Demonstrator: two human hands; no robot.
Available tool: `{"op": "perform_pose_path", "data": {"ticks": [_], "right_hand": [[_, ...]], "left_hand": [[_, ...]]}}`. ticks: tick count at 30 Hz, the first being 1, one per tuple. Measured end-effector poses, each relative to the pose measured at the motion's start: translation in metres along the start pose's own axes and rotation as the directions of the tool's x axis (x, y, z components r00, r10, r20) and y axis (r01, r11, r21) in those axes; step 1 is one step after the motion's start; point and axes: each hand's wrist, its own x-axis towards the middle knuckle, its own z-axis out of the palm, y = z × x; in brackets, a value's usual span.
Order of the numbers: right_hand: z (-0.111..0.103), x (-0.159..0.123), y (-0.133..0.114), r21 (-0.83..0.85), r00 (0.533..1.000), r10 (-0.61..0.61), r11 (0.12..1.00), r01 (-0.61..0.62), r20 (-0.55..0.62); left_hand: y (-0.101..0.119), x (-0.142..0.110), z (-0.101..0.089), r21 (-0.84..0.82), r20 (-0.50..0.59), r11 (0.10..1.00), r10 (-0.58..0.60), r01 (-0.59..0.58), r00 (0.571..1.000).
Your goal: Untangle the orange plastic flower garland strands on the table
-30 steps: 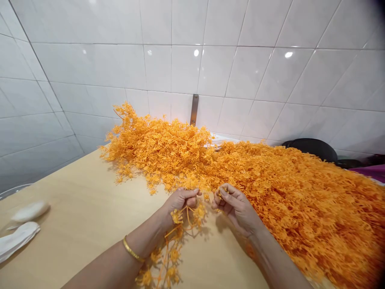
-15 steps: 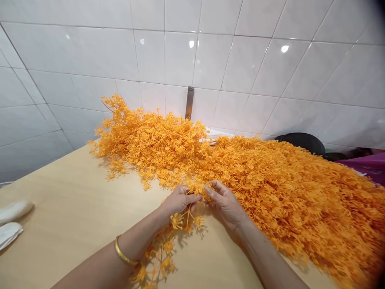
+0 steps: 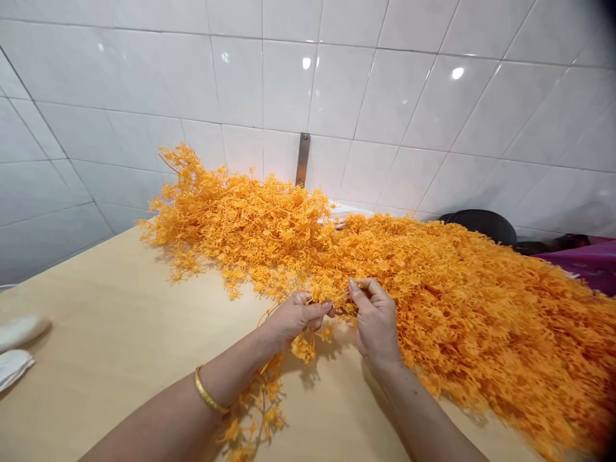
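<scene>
The head view looks forward and down over the near side of the table (image 3: pixel 120 333); it is close, with the left hand (image 3: pixel 299 316) and right hand (image 3: pixel 378 324) just below mid-frame; it faces the wall (image 3: pixel 404 96), which fills the top.

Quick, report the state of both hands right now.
Left hand: closed, holding an orange sprig.
Right hand: closed in a pinch, apparently on a thin strand of the same sprig.

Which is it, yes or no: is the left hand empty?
No, the left hand has its fingers closed on a thin orange sprig with frilly blossoms, some of which show below it.
</scene>
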Motion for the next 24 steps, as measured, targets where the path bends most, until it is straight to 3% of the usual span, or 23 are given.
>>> {"op": "perform_pose_path", "data": {"ticks": [3,6,8,9,11,14,17,19,21,24], "right_hand": [[-0.006,0.012,-0.004,0.010,0.997,-0.009,1.000,0.010,-0.079],[-0.030,0.038,-0.031,0.148,0.963,0.037,0.989,0.003,-0.266],[-0.049,0.052,-0.054,0.116,0.921,-0.063,0.986,0.116,-0.385],[-0.056,0.056,-0.064,0.066,0.924,-0.105,0.988,0.138,-0.367],[-0.062,0.054,-0.075,-0.010,0.951,-0.141,0.990,0.144,-0.274],[-0.053,0.038,-0.065,-0.052,1.000,0.021,0.998,-0.022,-0.016],[-0.034,0.021,-0.043,-0.118,0.946,0.224,0.973,-0.201,0.236],[-0.023,0.014,-0.031,-0.197,0.899,0.296,0.950,-0.242,0.322],[-0.014,0.010,-0.023,-0.254,0.856,0.346,0.931,-0.263,0.383],[-0.005,0.007,-0.013,-0.181,0.813,0.325,0.946,-0.270,0.482]], "left_hand": [[0.001,-0.002,-0.001,0.014,-0.034,0.999,-0.042,0.042,0.999],[-0.004,-0.003,-0.009,0.025,-0.072,0.997,-0.075,0.077,0.995],[-0.009,-0.002,-0.015,-0.003,-0.104,0.997,-0.073,0.073,0.992],[-0.010,0.000,-0.017,-0.027,-0.116,0.998,-0.064,0.062,0.991],[-0.013,0.003,-0.021,-0.072,-0.125,0.996,-0.053,0.044,0.991],[-0.016,0.006,-0.025,-0.102,-0.120,0.994,-0.052,0.040,0.991],[-0.018,0.007,-0.029,-0.171,-0.112,0.985,-0.055,0.035,0.992],[-0.019,0.008,-0.030,-0.215,-0.109,0.976,-0.051,0.026,0.993],[-0.018,0.008,-0.029,-0.222,-0.106,0.975,-0.021,-0.003,0.994],[-0.013,0.007,-0.025,-0.185,-0.100,0.981,0.037,-0.055,0.994]]}}
